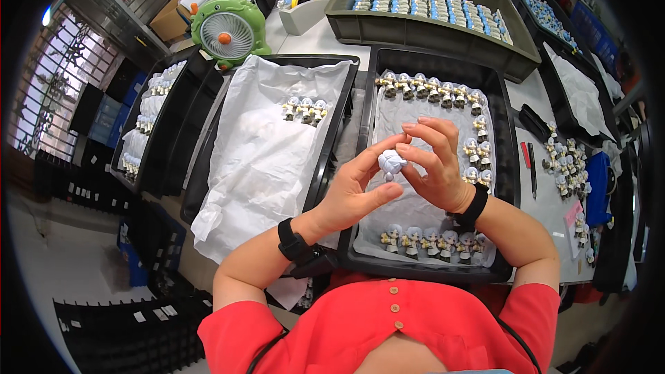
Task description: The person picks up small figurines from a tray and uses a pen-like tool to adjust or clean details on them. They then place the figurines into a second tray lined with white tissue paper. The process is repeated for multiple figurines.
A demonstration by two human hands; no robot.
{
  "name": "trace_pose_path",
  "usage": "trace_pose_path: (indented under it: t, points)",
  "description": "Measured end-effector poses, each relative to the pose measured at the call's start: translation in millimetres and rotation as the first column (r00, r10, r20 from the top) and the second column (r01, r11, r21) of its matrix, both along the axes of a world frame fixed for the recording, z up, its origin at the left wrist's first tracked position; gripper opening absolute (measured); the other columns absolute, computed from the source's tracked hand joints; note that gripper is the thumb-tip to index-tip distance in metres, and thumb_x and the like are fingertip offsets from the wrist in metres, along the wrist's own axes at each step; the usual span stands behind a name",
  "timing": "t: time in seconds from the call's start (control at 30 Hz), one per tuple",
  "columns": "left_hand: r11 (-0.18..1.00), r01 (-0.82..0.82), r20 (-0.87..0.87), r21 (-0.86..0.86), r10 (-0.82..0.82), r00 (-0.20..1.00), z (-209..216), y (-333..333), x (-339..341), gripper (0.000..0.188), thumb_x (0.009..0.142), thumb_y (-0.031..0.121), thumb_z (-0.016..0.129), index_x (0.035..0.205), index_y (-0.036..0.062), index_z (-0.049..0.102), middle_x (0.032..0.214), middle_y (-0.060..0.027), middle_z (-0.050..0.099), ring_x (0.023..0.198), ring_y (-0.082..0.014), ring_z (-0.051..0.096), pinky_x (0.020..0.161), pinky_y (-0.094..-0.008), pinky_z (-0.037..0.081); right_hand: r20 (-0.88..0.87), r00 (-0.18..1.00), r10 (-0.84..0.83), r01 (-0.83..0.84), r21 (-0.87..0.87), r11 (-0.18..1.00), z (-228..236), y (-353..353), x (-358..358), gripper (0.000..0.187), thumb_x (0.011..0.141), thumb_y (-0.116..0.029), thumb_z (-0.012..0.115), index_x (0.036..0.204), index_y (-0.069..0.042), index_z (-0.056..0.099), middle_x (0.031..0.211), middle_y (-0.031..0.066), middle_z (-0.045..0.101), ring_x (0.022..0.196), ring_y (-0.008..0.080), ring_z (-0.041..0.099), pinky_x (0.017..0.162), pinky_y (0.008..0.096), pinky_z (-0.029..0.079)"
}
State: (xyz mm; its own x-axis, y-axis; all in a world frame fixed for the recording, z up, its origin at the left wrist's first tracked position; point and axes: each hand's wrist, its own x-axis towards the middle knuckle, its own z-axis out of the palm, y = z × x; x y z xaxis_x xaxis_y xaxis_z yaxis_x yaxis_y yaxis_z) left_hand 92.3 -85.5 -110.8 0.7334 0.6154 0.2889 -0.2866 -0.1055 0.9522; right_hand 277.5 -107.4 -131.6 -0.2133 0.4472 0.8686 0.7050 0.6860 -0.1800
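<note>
A small figurine [392, 162] with a pale, white-haired head is held between my two hands, above a black tray [429, 267] lined with white paper. My left hand [360, 183] grips it from the left, the thumb below and the fingers behind it. From the right, my right hand [438, 166] pinches it with thumb and fingertips. The figurine's lower body is hidden. In the tray, similar figurines [431, 88] line the far side, more stand along the right side, and a near row [429, 242] runs along the front.
Left of it, another paper-lined tray [260, 152] holds three figurines [305, 111]. A green fan [225, 36] stands beyond. An olive crate [433, 31] of small parts sits at the back. More figurines [566, 166] lie at right, near a black pen [532, 170]. A person's arms show behind the crate.
</note>
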Motion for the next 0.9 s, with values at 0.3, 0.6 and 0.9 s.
trace_pose_path:
  t: [0.3,0.6,0.9]
  points:
    - [0.857,0.039,0.101,-0.514,0.015,0.995,-1,11,1,0.053,0.095,0.023,0.049,0.14,0.0067,0.027,0.126,-0.0116,0.049,0.109,-0.0289,0.057,0.087,-0.04,0.05,-0.128,0.99,0.064,-0.107,-0.364,0.925,5,-3,-4,0.061,0.056,-0.013,0.08,0.11,-0.009,0.053,0.116,0.0079,0.052,0.111,0.0315,0.045,0.096,0.0427,0.036]
    - [0.977,-0.106,-0.001,-0.183,0.107,0.994,-2,7,1,0.046,0.092,0.013,0.053,0.134,0.0045,0.035,0.126,-0.0088,0.046,0.114,-0.0243,0.052,0.089,-0.0349,0.048,-0.32,0.937,0.142,-0.291,-0.49,0.821,6,-2,-2,0.066,0.062,-0.008,0.076,0.122,-0.009,0.05,0.118,0.0113,0.051,0.114,0.031,0.045,0.098,0.0409,0.036]
    - [0.982,-0.174,0.011,-0.067,0.175,0.984,-6,7,7,0.05,0.085,-0.005,0.053,0.132,0.0048,0.038,0.128,-0.0064,0.041,0.122,-0.0202,0.043,0.092,-0.0314,0.045,-0.383,0.908,0.168,-0.359,-0.508,0.783,9,-3,3,0.063,0.066,-0.005,0.073,0.124,-0.009,0.048,0.117,0.0129,0.052,0.11,0.0303,0.05,0.094,0.0382,0.041]
